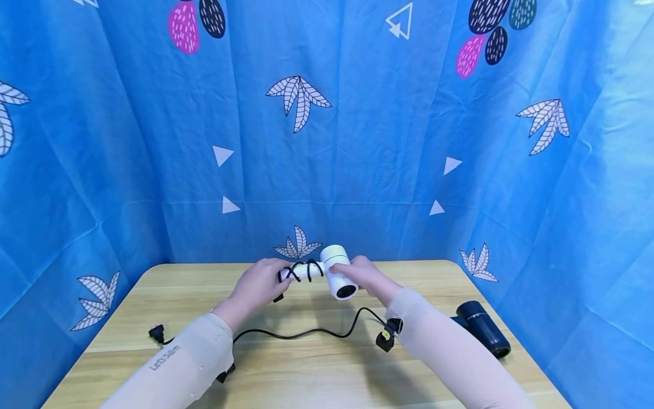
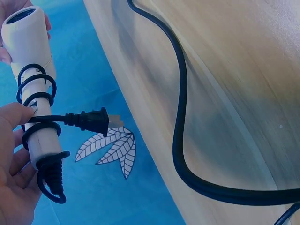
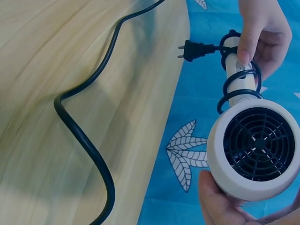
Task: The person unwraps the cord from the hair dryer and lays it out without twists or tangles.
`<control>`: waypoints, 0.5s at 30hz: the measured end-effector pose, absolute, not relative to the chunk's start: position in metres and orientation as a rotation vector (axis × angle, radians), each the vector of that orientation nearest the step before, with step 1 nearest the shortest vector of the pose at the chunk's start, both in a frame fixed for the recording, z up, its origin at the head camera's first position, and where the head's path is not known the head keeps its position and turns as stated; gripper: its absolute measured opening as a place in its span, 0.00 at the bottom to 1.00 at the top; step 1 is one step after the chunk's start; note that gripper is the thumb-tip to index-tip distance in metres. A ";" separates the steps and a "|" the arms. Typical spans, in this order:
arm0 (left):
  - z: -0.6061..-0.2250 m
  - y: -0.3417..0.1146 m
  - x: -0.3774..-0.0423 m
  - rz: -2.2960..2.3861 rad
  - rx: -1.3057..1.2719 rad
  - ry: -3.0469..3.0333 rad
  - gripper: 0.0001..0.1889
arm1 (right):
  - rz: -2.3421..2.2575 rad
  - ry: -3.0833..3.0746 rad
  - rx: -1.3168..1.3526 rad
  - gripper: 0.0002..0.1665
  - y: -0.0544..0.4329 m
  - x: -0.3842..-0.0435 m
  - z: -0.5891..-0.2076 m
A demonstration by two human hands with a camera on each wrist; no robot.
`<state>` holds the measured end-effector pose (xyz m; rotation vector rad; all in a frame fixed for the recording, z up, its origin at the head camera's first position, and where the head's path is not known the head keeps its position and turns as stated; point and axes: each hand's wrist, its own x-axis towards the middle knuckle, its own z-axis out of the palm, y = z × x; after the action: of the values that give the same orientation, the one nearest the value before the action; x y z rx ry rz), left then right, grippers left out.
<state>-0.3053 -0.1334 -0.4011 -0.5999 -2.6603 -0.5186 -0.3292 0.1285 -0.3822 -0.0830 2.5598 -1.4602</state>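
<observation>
Above the far part of the table, a white hair dryer (image 1: 337,282) is held up between both hands. My left hand (image 1: 259,285) grips its handle, the thumb lying along it in the left wrist view. A black cord (image 2: 41,129) is wound round that handle, and its two-pin plug (image 3: 194,50) sticks out sideways. My right hand (image 1: 367,275) holds the barrel, with the thumb on one side and the other fingers mostly hidden. The right wrist view faces the round black grille (image 3: 258,144) at one end of the barrel.
A wooden table (image 1: 306,375) lies below, with blue patterned cloth (image 1: 327,170) around it. Across the table runs a loose black cable (image 1: 306,334), with a plug (image 1: 156,333) at the left. A black hair dryer (image 1: 482,328) lies at the right, partly behind the sleeve.
</observation>
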 end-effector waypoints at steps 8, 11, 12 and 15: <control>-0.398 -0.129 -0.304 -0.508 -0.629 -2.597 0.16 | -1.475 2.563 -0.079 0.24 0.134 -0.328 -0.377; -0.398 -0.126 -0.303 -0.508 -0.624 -2.569 0.15 | -1.479 2.569 -0.074 0.24 0.136 -0.327 -0.376; -0.398 -0.125 -0.302 -0.507 -0.625 -2.555 0.15 | -1.478 2.572 -0.070 0.24 0.136 -0.327 -0.376; -0.397 -0.122 -0.300 -0.498 -0.628 -2.522 0.15 | -1.475 2.576 -0.054 0.24 0.139 -0.327 -0.376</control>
<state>-0.3004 -0.1219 -0.3973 -0.6280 -2.5224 -0.4977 -0.3275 0.1389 -0.3757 -0.0537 2.5758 -1.4750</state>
